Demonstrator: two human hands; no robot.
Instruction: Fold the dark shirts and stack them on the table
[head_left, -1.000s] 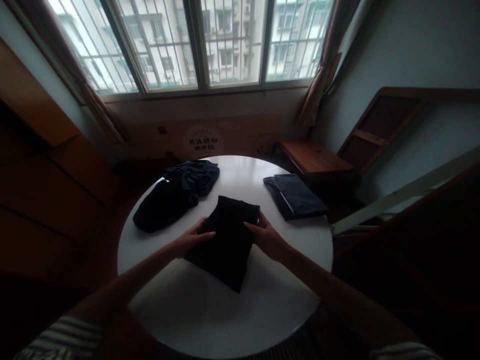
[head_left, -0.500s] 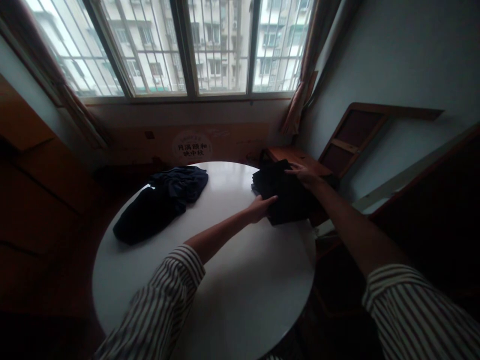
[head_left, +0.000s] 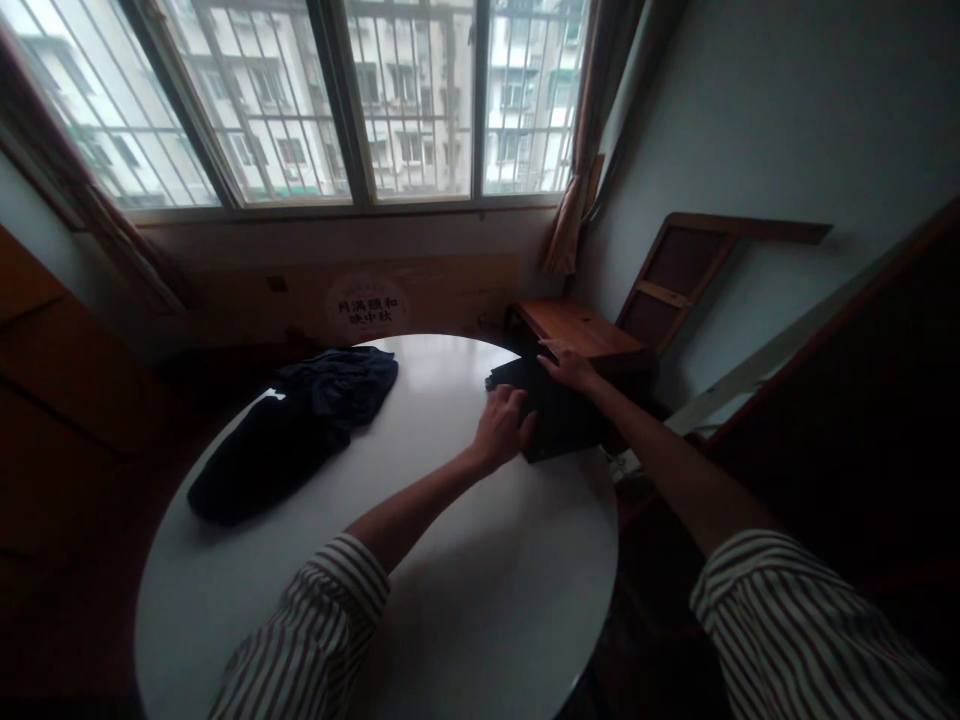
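Note:
A stack of folded dark garments [head_left: 559, 420] lies at the right edge of the round white table [head_left: 450, 580]. My left hand [head_left: 501, 430] curls against the stack's near left side, fingers bent onto the cloth. My right hand [head_left: 566, 365] rests flat on the far top of the stack, fingers stretched out. The stack's right part is hidden behind my right forearm. An unfolded dark garment pile [head_left: 296, 425] lies on the table's left side, well away from both hands.
A low wooden bench [head_left: 581, 328] stands just beyond the stack. A wooden frame [head_left: 679, 275] leans on the right wall. Barred windows [head_left: 337, 100] and a curtain [head_left: 581, 170] are at the back. Dark wooden furniture [head_left: 67, 400] lines the left.
The folded black garment was carried from the table's middle to the right and set on the folded pile there. Both hands now press on the stack. The view has swung right.

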